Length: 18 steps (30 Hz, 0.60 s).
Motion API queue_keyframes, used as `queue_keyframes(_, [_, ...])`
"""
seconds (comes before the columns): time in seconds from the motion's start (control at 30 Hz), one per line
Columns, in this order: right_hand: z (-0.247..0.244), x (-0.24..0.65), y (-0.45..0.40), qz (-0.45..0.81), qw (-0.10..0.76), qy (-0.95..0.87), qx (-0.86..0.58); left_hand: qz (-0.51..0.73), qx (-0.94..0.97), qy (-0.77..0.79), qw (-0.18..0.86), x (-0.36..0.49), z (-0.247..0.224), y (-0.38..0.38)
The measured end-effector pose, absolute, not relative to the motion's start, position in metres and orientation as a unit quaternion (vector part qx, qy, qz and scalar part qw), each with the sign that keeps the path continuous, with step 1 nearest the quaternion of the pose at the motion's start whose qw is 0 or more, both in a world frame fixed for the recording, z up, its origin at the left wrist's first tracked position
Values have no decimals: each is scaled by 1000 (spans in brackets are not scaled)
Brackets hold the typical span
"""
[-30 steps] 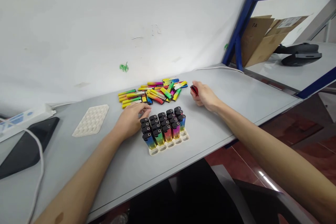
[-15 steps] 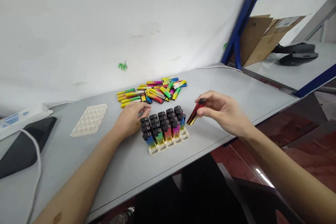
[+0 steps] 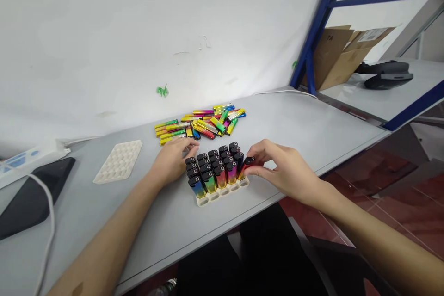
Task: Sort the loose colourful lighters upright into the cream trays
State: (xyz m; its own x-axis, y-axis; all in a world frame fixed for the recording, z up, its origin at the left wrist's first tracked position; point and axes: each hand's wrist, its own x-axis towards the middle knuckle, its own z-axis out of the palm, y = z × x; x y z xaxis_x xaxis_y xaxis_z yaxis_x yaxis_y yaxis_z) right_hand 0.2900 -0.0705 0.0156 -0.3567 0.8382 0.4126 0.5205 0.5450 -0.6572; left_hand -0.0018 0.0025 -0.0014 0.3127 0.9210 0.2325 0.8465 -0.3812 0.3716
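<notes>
A cream tray [image 3: 219,194] on the grey table holds several upright lighters [image 3: 209,182] with black tops; its front row of slots is bare. My right hand [image 3: 277,165] pinches a red and yellow lighter [image 3: 246,166] at the tray's right end, its lower end at a slot of the second row. My left hand [image 3: 174,157] rests on the table left of the tray, fingers curled loosely; whether they hold anything is hidden. Behind it lies a pile of multicoloured lighters [image 3: 208,125].
At the left are another cream tray [image 3: 119,162], a dark phone [image 3: 38,199], a white power strip [image 3: 31,159] and a white cable. A blue frame [image 3: 312,32] and cardboard boxes [image 3: 342,60] stand at the right. A wall rises behind the table.
My right hand has moved left and down with the red lighter, from beside the tray to its right end. My left hand has stayed nearly still.
</notes>
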Motion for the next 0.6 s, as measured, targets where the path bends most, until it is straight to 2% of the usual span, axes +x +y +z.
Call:
queue_keyframes(0.17, [17, 292, -75, 148, 340, -847, -381, 208, 806, 547, 87, -3, -2, 3])
queue_keyframes(0.27, [23, 291, -67, 106, 366, -854, -353, 207, 807, 546, 86, -3, -3, 3])
queue_keyframes(0.4, [25, 288, -11, 62, 408, -801, -433, 211, 808, 542, 91, -3, -3, 2])
queue_keyframes(0.6, [-2, 286, 93, -70, 224, -839, -491, 218, 807, 542, 82, -3, -4, 1])
